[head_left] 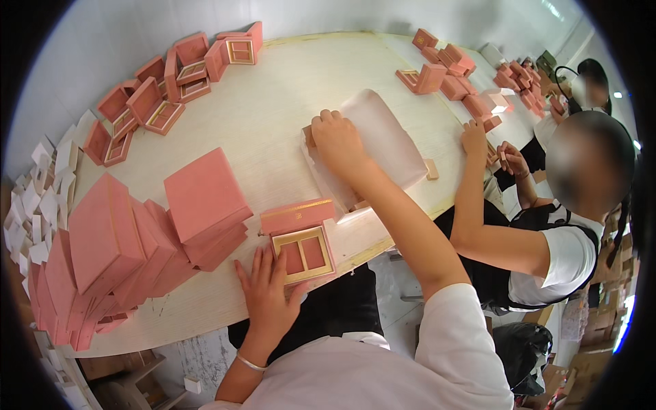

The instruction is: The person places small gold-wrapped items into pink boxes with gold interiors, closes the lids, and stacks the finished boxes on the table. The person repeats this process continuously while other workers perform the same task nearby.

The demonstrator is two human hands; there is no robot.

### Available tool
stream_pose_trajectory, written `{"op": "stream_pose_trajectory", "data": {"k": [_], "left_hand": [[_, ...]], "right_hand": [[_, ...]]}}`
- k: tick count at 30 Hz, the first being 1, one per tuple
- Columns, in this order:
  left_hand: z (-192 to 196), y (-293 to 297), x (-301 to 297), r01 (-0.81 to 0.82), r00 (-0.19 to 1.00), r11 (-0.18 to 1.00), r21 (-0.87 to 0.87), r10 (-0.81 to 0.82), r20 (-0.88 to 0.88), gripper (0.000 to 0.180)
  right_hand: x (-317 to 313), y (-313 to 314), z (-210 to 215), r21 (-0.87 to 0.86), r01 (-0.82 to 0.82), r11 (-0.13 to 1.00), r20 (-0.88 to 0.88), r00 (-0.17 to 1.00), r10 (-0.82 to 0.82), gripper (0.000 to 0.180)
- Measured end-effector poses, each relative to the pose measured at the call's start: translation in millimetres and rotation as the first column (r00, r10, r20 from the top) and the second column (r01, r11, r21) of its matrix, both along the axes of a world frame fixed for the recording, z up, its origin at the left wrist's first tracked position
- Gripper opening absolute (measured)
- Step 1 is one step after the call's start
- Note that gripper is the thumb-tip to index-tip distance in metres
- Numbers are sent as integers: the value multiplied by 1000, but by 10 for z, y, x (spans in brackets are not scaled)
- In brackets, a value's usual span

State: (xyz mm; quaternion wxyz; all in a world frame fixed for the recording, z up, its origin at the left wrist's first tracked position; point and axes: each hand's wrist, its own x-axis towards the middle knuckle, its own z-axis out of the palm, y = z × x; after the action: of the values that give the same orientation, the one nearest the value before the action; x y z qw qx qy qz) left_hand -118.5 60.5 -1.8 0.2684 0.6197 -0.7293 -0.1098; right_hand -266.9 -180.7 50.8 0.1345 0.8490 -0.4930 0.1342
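Note:
In front of me on the table's near edge lies an open pink box [298, 240], its lid folded back and a gold-edged tray with two compartments inside. My left hand [268, 294] rests against the box's left and near sides, fingers stretched and apart. Farther off, my right arm reaches over a white open carton [383, 130]. The fingers of my right hand [337, 140] are curled down at the carton's left side, beside a small brown piece [309, 137]. Whatever they hold is hidden under the hand. A small tan block [431, 169] lies at the carton's right.
Closed pink boxes [113, 232] stand in tall stacks at left, beside a pile of white pieces [44, 205]. Open pink boxes [154, 106] line the far left edge. More boxes [451, 68] lie at far right. A co-worker [526, 253] sits close on my right, handling small pieces.

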Motion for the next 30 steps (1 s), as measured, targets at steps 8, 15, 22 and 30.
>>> {"op": "stream_pose_trajectory", "data": {"k": [8,15,22,30], "left_hand": [[-11,-18,-137,-77,997,996,-49,79,24,63],[92,-25,-176,-60,995,995,-76,54,-81,59],[327,88,34,147,540,989,-8,-87,-837,57],[531,-81,-9,379,53,924,46,28,-998,33]], "right_hand": [[-110,11,-366,-359,-150,921,-160,982,98,14],[-178,161,-63,-19,-128,992,2,992,128,23],[-475,1555,394,-497,-385,778,401,693,599,25],[-321,1920,-87,-470,-506,723,485,537,691,28]]}}
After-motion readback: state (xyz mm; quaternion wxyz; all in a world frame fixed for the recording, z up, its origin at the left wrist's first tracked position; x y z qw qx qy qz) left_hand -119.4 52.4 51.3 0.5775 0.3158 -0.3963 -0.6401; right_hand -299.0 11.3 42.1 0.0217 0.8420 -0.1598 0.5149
